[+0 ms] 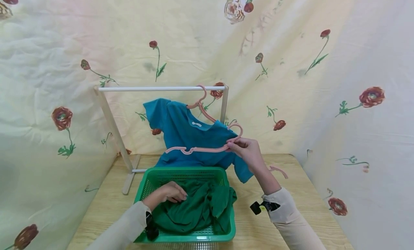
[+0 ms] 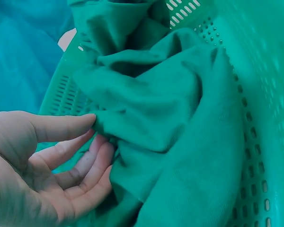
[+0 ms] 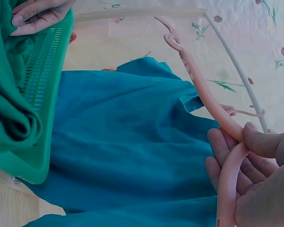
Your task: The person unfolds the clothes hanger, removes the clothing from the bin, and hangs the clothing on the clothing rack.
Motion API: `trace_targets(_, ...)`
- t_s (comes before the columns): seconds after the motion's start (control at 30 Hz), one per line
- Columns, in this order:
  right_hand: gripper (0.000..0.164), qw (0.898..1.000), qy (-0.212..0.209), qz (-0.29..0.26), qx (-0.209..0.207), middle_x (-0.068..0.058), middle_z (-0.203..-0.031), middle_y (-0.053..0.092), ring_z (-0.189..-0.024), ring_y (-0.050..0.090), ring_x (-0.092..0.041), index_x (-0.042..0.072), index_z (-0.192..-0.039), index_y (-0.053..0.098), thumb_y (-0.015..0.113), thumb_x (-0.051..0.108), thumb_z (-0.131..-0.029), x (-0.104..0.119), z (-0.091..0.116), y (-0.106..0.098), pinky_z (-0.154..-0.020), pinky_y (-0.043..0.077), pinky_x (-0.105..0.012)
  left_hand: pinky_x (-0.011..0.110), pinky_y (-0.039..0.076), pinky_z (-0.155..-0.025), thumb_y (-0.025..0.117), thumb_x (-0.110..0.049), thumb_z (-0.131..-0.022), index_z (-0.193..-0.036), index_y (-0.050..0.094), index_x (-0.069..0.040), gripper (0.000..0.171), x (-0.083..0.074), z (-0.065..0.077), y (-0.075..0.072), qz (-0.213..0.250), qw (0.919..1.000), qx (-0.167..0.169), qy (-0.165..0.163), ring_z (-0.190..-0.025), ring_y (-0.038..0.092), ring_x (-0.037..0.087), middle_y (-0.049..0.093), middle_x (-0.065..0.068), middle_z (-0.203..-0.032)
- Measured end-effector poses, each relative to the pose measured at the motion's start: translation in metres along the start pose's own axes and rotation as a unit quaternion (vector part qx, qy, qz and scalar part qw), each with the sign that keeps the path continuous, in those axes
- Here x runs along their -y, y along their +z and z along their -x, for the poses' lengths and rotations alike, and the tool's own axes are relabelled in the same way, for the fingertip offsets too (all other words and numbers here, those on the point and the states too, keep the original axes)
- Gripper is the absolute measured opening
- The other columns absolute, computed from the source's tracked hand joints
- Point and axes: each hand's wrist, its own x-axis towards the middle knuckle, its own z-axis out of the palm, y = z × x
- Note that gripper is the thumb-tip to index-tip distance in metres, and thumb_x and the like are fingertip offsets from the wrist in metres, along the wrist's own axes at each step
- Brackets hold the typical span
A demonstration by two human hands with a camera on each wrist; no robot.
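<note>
My right hand (image 1: 249,153) pinches a pink hanger (image 1: 207,149) at its middle, close below the hook, between thumb and fingers. One arm of that hanger points left across a blue T-shirt (image 1: 181,124), and a pink curved end shows beyond the right wrist. The shirt hangs from the rack on another pink hanger (image 1: 204,111). My left hand (image 1: 169,191) is over a green basket (image 1: 231,225), its thumb and curled fingertips pinching a fold of crumpled green cloth (image 2: 165,109). Folds hide the cloth's shape.
A rack with a white rail (image 1: 145,88) and wooden legs (image 1: 111,126) stands behind the basket on a wood-grain table (image 1: 300,210). Flower-printed fabric (image 1: 291,99) surrounds the table at the back and sides. The basket partly covers the shirt's lower part in the head view.
</note>
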Motion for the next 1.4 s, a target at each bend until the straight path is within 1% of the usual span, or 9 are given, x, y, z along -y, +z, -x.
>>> trace_targets(0.23, 0.035, 1.000, 0.004, -0.011, -0.004, -0.003, -0.098, 0.078, -0.089, 0.076, -0.011, -0.013, -0.122, 0.065, 0.066, 0.014, -0.099, -0.006, 0.000, -0.002, -0.090, 0.059, -0.028, 0.045, 0.059, -0.092, 0.066, -0.009, -0.098, -0.116, 0.070, 0.005, 0.024, -0.005, 0.007, -0.010, 0.037, 0.9992, -0.012, 0.011, -0.100, 0.071, 0.024, 0.072, 0.014, -0.111)
trace_targets(0.5, 0.039, 1.000, -0.003, -0.027, -0.006, 0.002, -0.095, 0.078, -0.088, 0.076, -0.010, -0.017, -0.124, 0.062, 0.066, 0.014, -0.100, -0.008, -0.002, -0.004, -0.089, 0.059, -0.026, 0.043, 0.059, -0.094, 0.062, -0.013, -0.102, -0.127, 0.065, 0.007, 0.033, -0.024, 0.021, -0.031, 0.080, 0.9948, -0.051, 0.036, -0.108, 0.071, 0.031, 0.070, 0.021, -0.120)
trace_targets(0.67, 0.039, 1.000, -0.001, -0.029, -0.005, 0.003, -0.094, 0.077, -0.088, 0.076, -0.011, -0.018, -0.123, 0.062, 0.065, 0.013, -0.100, -0.010, -0.002, -0.005, -0.090, 0.059, -0.027, 0.039, 0.060, -0.092, 0.063, -0.014, -0.101, -0.124, 0.067, 0.006, 0.031, -0.035, 0.028, -0.043, 0.104, 0.9900, -0.073, 0.061, -0.099, 0.072, 0.023, 0.072, 0.017, -0.112)
trace_targets(0.8, 0.037, 1.000, -0.002, -0.029, -0.009, 0.001, -0.096, 0.077, -0.088, 0.076, -0.011, -0.017, -0.123, 0.062, 0.065, 0.012, -0.100, -0.012, -0.003, -0.007, -0.089, 0.059, -0.027, 0.042, 0.059, -0.093, 0.063, -0.016, -0.101, -0.124, 0.067, 0.006, 0.033, -0.048, 0.038, -0.051, 0.112, 0.9848, -0.100, 0.088, -0.094, 0.071, 0.016, 0.071, 0.015, -0.115)
trace_targets(0.97, 0.040, 0.999, -0.002, -0.032, -0.021, 0.003, -0.096, 0.077, -0.088, 0.076, -0.010, -0.017, -0.124, 0.062, 0.066, 0.014, -0.099, -0.013, -0.003, -0.010, -0.089, 0.059, -0.025, 0.043, 0.056, -0.100, 0.060, -0.019, -0.104, -0.127, 0.066, 0.004, 0.034, -0.070, 0.058, -0.066, 0.117, 0.9756, -0.141, 0.121, -0.102, 0.067, 0.016, 0.065, 0.017, -0.129)
trace_targets(1.1, 0.041, 0.999, -0.007, -0.039, -0.030, 0.006, -0.095, 0.077, -0.088, 0.076, -0.010, -0.018, -0.124, 0.062, 0.067, 0.015, -0.099, -0.013, -0.002, -0.011, -0.089, 0.059, -0.025, 0.041, 0.054, -0.102, 0.060, -0.021, -0.104, -0.129, 0.065, 0.003, 0.035, -0.089, 0.078, -0.077, 0.114, 0.9658, -0.178, 0.149, -0.107, 0.063, 0.017, 0.069, 0.010, -0.121)
trace_targets(1.23, 0.041, 0.998, -0.014, -0.048, -0.035, 0.005, -0.097, 0.077, -0.088, 0.077, -0.010, -0.019, -0.123, 0.061, 0.067, 0.014, -0.099, -0.013, -0.001, -0.011, -0.089, 0.059, -0.025, 0.025, 0.053, -0.096, 0.061, -0.023, -0.104, -0.129, 0.065, 0.003, 0.036, -0.106, 0.097, -0.086, 0.119, 0.9509, -0.212, 0.191, -0.108, 0.059, 0.015, 0.068, 0.000, -0.112)
trace_targets(1.3, 0.041, 0.998, -0.018, -0.055, -0.037, 0.003, -0.099, 0.078, -0.088, 0.077, -0.011, -0.020, -0.123, 0.060, 0.066, 0.013, -0.099, -0.013, -0.001, -0.011, -0.089, 0.059, -0.026, 0.019, 0.051, -0.093, 0.061, -0.023, -0.104, -0.127, 0.065, 0.003, 0.034, -0.112, 0.105, -0.088, 0.124, 0.9415, -0.228, 0.216, -0.110, 0.057, 0.014, 0.068, 0.001, -0.113)
trace_targets(1.4, 0.041, 0.997, -0.023, -0.062, -0.042, 0.003, -0.099, 0.078, -0.087, 0.077, -0.011, -0.021, -0.122, 0.060, 0.066, 0.012, -0.099, -0.013, 0.000, -0.011, -0.089, 0.059, -0.026, 0.015, 0.052, -0.091, 0.062, -0.021, -0.103, -0.123, 0.065, 0.003, 0.032, -0.116, 0.113, -0.089, 0.125, 0.9297, -0.244, 0.246, -0.111, 0.058, 0.013, 0.067, 0.003, -0.116)
